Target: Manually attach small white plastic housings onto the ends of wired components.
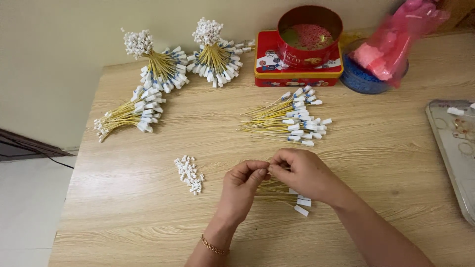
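My left hand [241, 187] and my right hand [304, 174] meet near the front middle of the wooden table [148, 232], fingertips pinched together on the end of a thin yellow wire. Under both hands lies a small bunch of yellow wires with white tags [296, 201]. A little heap of small white plastic connectors [189, 174] rests left of my left hand. A loose pile of yellow wires with white and blue tags [292, 121] lies beyond my hands.
Three tied bundles of finished wires [153, 69] [215, 52] [129, 112] sit at the back left. A round red tin [309, 37] stands on a flat red box [297, 74]. A pink plastic bag [396, 42] covers a blue bowl [361, 79]. A metal tray [452, 148] is at the right edge.
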